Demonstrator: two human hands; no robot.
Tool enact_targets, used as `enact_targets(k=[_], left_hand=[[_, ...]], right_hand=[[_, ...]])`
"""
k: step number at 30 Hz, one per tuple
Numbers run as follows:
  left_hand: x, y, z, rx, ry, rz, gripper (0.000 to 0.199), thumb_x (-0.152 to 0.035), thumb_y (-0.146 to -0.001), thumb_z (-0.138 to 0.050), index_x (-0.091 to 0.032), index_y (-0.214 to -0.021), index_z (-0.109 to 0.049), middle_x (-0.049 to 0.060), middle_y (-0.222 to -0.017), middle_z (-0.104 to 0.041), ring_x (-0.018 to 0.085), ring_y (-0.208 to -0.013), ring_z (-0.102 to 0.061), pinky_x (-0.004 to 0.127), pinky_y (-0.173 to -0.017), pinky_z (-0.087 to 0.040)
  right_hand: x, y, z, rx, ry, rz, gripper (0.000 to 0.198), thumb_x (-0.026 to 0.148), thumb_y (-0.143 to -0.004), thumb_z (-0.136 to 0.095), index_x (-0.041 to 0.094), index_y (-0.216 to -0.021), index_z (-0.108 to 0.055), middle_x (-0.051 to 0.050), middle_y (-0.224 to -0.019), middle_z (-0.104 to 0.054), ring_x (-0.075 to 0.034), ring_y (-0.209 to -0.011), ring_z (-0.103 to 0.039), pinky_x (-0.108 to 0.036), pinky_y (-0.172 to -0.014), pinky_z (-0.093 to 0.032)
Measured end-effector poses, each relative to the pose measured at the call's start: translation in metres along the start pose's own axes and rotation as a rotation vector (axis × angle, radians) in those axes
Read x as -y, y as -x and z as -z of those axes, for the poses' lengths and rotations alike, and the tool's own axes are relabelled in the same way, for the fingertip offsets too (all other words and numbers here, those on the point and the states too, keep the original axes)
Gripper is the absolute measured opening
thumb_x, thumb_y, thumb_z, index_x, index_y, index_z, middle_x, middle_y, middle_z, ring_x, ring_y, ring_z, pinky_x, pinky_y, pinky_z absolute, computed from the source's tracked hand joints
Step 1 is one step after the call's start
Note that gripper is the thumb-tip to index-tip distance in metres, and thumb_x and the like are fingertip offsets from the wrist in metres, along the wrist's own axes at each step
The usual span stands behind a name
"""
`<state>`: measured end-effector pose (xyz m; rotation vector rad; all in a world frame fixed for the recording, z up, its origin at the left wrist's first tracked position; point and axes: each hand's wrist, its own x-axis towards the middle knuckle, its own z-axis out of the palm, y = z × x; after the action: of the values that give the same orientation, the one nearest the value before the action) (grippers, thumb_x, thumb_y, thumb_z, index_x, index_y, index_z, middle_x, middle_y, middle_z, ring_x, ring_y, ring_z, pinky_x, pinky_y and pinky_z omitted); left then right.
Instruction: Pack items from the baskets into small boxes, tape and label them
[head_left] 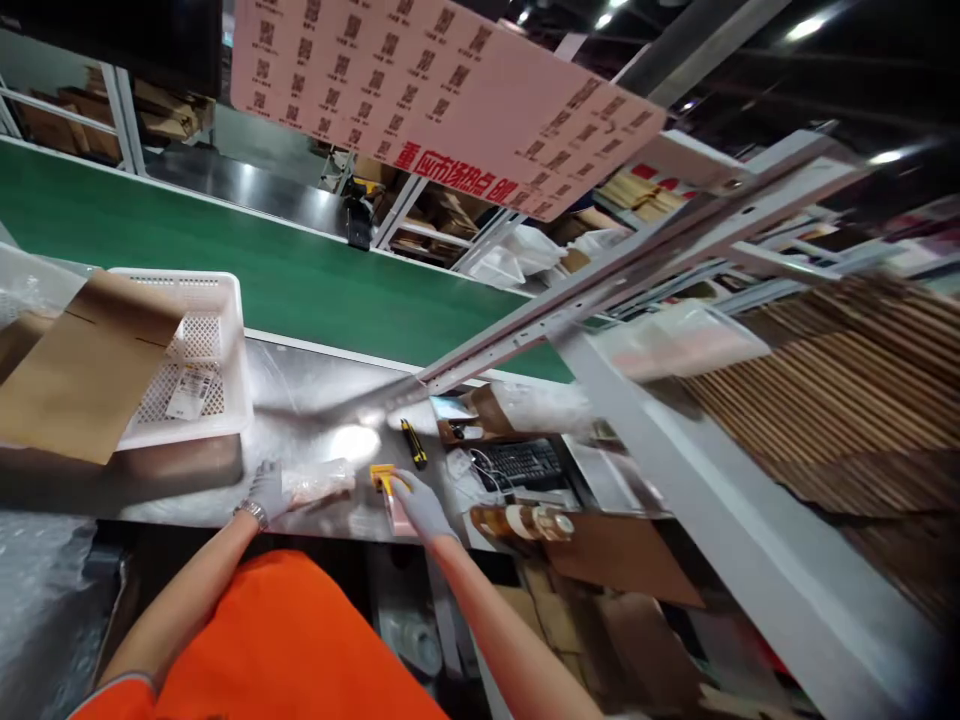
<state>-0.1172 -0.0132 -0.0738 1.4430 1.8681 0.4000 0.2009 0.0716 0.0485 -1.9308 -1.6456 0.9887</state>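
Observation:
My left hand (268,487), in a pale glove with a watch at the wrist, is closed on the near end of a clear bubble-wrapped item (322,481) lying on the metal bench. My right hand (421,505), also gloved, has its fingers on a yellow tool (382,474) that looks like a handheld tape dispenser. A pink flat piece (399,517) shows just below the tool, partly hidden by the hand. Beyond it lies a black and yellow box cutter (413,444). What is inside the wrap is blurred.
At left, a white plastic basket (241,370) holds a labelled packet, with a cardboard sheet (90,365) over it. Right are a keyboard (525,462), tape rolls (517,522) and stacked cardboard (825,390). A metal post (510,345) slants before the green conveyor (315,285).

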Motion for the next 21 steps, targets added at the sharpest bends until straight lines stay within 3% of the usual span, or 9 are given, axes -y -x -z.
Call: enact_targets(k=[5,8,10,12,14,15,17,19,21], left_hand=[[-0.015,0.011,0.014,0.101,-0.163,-0.162,0.063,-0.024,-0.097,-0.065,-0.012,-0.159,-0.069,0.019,-0.177,-0.056,0.037,-0.163,-0.049,0.044,-0.138,-0.037],[-0.026,0.021,0.013,0.099,-0.280,-0.175,0.066,-0.038,-0.097,-0.070,-0.018,-0.160,-0.068,0.017,-0.172,-0.061,0.044,-0.164,-0.046,0.061,-0.139,-0.032],[-0.035,0.025,0.009,0.075,-0.373,-0.179,0.081,-0.051,-0.089,-0.081,-0.018,-0.161,-0.066,0.022,-0.169,-0.063,0.051,-0.163,-0.043,0.071,-0.138,-0.026],[-0.045,0.025,0.005,0.067,-0.454,-0.148,0.091,-0.049,-0.080,-0.089,-0.013,-0.160,-0.065,0.027,-0.162,-0.065,0.053,-0.156,-0.050,0.071,-0.136,-0.027],[-0.054,0.021,0.001,0.083,-0.493,-0.062,0.082,-0.039,-0.078,-0.089,-0.009,-0.151,-0.070,0.029,-0.151,-0.070,0.049,-0.142,-0.063,0.064,-0.129,-0.039],[-0.059,0.019,0.001,0.093,-0.497,-0.015,0.073,-0.035,-0.078,-0.087,-0.009,-0.145,-0.073,0.028,-0.144,-0.072,0.047,-0.135,-0.068,0.060,-0.124,-0.044],[-0.070,0.017,0.000,0.105,-0.508,0.042,0.059,-0.031,-0.078,-0.084,-0.011,-0.133,-0.076,0.025,-0.132,-0.076,0.043,-0.125,-0.072,0.054,-0.115,-0.051],[-0.081,0.019,0.000,0.094,-0.540,0.028,0.054,-0.027,-0.077,-0.083,-0.011,-0.128,-0.076,0.024,-0.129,-0.076,0.042,-0.124,-0.071,0.052,-0.113,-0.051],[-0.092,0.022,-0.001,0.074,-0.571,-0.030,0.052,-0.024,-0.078,-0.083,-0.012,-0.128,-0.076,0.025,-0.132,-0.075,0.043,-0.127,-0.069,0.054,-0.117,-0.049]], right_hand=[[-0.028,-0.033,-0.009,0.114,0.693,0.007,0.054,0.038,-0.111,-0.049,0.025,-0.158,-0.071,-0.017,-0.133,-0.085,-0.031,-0.116,-0.082,-0.039,-0.098,-0.056],[-0.048,-0.040,-0.017,0.191,0.767,0.051,0.056,0.028,-0.109,-0.052,0.023,-0.162,-0.069,-0.021,-0.139,-0.082,-0.032,-0.118,-0.081,-0.039,-0.098,-0.057],[-0.059,-0.039,-0.021,0.202,0.789,0.067,0.058,0.024,-0.105,-0.054,0.020,-0.160,-0.070,-0.026,-0.146,-0.077,-0.036,-0.124,-0.079,-0.044,-0.102,-0.058],[-0.064,-0.035,-0.028,0.122,0.770,0.155,0.060,0.025,-0.102,-0.059,0.013,-0.160,-0.069,-0.033,-0.157,-0.069,-0.044,-0.139,-0.071,-0.054,-0.112,-0.056],[-0.062,-0.030,-0.038,0.076,0.683,0.368,0.068,0.029,-0.098,-0.065,0.008,-0.162,-0.064,-0.035,-0.167,-0.061,-0.049,-0.155,-0.058,-0.064,-0.124,-0.050],[-0.058,-0.028,-0.044,0.121,0.611,0.496,0.073,0.030,-0.095,-0.068,0.009,-0.164,-0.062,-0.033,-0.171,-0.058,-0.048,-0.161,-0.053,-0.066,-0.130,-0.045],[-0.046,-0.028,-0.059,0.373,0.450,0.680,0.088,0.030,-0.085,-0.076,0.011,-0.169,-0.056,-0.028,-0.178,-0.052,-0.045,-0.168,-0.044,-0.064,-0.140,-0.035],[-0.032,-0.031,-0.071,0.635,0.343,0.723,0.105,0.023,-0.069,-0.084,0.010,-0.170,-0.056,-0.025,-0.180,-0.052,-0.045,-0.167,-0.046,-0.056,-0.143,-0.031],[-0.020,-0.037,-0.079,0.757,0.301,0.713,0.108,0.017,-0.059,-0.083,0.011,-0.165,-0.063,-0.023,-0.170,-0.064,-0.046,-0.157,-0.057,-0.050,-0.138,-0.038]])
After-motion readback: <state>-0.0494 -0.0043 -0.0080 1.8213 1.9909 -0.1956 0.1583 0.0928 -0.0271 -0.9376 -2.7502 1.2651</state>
